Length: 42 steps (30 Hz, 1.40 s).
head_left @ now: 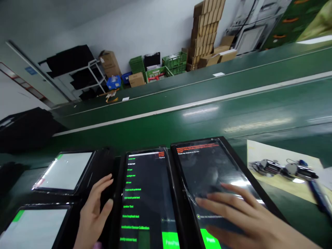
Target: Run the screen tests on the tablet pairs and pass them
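The fingers of the right hand [241, 214] are extended and spread over the lower half of the right tablet [207, 173], gripping nothing; whether the fingertips touch the screen cannot be determined. The left hand [94, 211] has thumb and fingers parted, holds nothing, and is positioned just left of the middle tablet [150, 193].

The right tablet lies beside the middle tablet. Farther left are an upper white-screened tablet [66, 171] and a lower white-screened tablet [38, 228]. At the right, shiny metal parts [269, 167] occupy a yellowish sheet [259, 150], near a dark blue object [316, 195]. All rest on a green work surface [155, 128]. Beyond it: stacked cardboard boxes [206, 27], green crates [175, 60] and a rack [89, 76] bearing black items.

The right hand covers part of the right tablet's screen and green button. The frame's lower edge cuts off the middle tablet and the lower white-screened tablet. The right fingers are blurred; the dark blue object cannot be identified.
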Each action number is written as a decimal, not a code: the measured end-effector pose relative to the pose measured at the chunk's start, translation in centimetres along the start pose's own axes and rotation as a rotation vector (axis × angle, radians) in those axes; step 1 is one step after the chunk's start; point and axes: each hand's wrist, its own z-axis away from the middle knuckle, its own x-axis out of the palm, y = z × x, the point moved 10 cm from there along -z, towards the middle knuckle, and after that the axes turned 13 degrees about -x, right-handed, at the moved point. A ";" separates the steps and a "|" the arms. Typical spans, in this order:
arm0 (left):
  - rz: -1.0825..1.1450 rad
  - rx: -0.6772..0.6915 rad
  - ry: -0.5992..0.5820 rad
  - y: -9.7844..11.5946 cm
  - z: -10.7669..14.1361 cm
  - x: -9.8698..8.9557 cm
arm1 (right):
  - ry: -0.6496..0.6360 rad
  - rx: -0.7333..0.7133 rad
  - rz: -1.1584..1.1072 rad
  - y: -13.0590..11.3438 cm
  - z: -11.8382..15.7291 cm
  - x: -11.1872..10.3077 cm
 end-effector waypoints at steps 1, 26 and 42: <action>-0.074 0.060 -0.014 1.3 -1.5 0.8 | 0.020 0.042 0.011 1.8 -0.8 -0.6; -0.510 0.302 -0.148 7.2 -7.9 7.9 | -0.070 0.483 0.002 14.5 -2.7 2.6; -0.479 0.290 -0.118 6.5 -7.1 7.2 | 0.051 0.441 0.000 14.2 -2.5 1.4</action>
